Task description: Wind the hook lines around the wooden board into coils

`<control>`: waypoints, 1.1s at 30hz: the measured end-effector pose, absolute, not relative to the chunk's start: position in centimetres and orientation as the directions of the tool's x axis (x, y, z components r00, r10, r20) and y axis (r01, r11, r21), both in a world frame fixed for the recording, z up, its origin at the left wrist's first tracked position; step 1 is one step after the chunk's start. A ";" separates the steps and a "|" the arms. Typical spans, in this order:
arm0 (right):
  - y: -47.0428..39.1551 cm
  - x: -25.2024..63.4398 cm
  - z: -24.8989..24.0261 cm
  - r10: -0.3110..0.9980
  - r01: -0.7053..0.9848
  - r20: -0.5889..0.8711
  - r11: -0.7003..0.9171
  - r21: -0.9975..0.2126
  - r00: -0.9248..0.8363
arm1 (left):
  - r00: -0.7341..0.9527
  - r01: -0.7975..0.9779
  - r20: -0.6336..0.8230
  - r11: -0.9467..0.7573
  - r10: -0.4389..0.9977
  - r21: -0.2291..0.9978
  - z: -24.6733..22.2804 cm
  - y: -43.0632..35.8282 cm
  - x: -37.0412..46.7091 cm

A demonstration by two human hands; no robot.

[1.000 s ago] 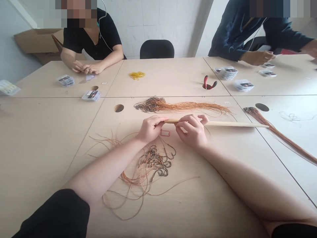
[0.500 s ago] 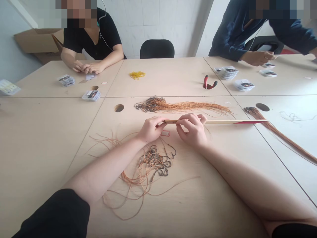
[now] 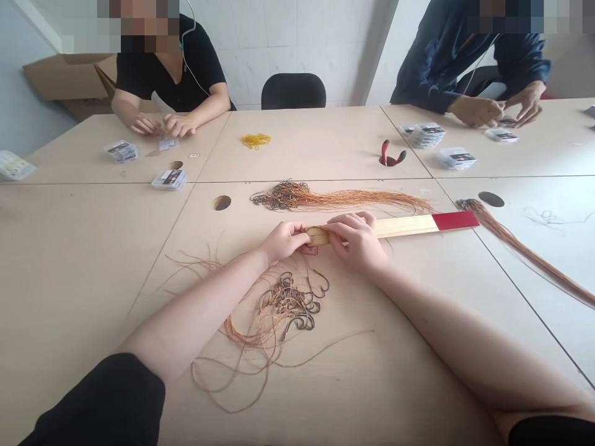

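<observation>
My left hand [image 3: 287, 241] pinches the left end of a flat, pale wooden strip [image 3: 404, 227] with a red end. My right hand [image 3: 356, 238] is closed round the same strip farther right, thumb below and fingers above. Between the hands a thin, dark curved piece lies against the strip; its kind is too small to make out. Just below, a loose heap of fish hooks [image 3: 297, 303] with orange line [image 3: 246, 337] lies on the table. Beyond my hands rests a long bundle of hooks [image 3: 283, 196] with orange lines [image 3: 367, 199] stretched to the right.
Another bundle of lines [image 3: 525, 248] lies at the right. Farther back are red-handled pliers [image 3: 390, 156] in a table hole, yellow bands [image 3: 255, 140] and small clear boxes [image 3: 458, 158]. Two people sit across the table [image 3: 400, 384], their hands near boxes. A black chair [image 3: 294, 91] stands between them.
The strip has been turned from edge-on to show its broad face, and its red end has shifted slightly left. The co-worker at right has brought both hands together over a box.
</observation>
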State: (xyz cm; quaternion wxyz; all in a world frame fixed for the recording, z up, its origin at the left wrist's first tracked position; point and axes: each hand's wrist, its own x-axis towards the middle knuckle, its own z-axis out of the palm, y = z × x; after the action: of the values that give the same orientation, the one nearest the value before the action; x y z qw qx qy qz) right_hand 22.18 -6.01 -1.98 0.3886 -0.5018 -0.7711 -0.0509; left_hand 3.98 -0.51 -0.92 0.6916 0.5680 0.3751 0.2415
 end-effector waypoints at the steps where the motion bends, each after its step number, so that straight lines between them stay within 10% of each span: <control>1: -5.9 22.3 -1.9 0.737 0.807 0.639 0.505 -0.306 -0.219 | 0.603 0.090 -0.282 0.288 0.746 0.953 -0.7 -0.4 4.0; 33: -6.0 23.6 2.5 0.821 0.698 0.253 0.568 -0.436 -0.511 | 0.623 0.130 -0.494 0.543 0.606 0.830 0.5 0.0 3.3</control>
State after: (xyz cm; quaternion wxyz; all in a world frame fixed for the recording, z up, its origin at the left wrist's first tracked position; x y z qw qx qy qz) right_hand 23.61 -6.02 2.50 0.2202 -0.4428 -0.8578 0.1403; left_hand 3.33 -0.01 0.53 0.7786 0.4531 0.4063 0.1530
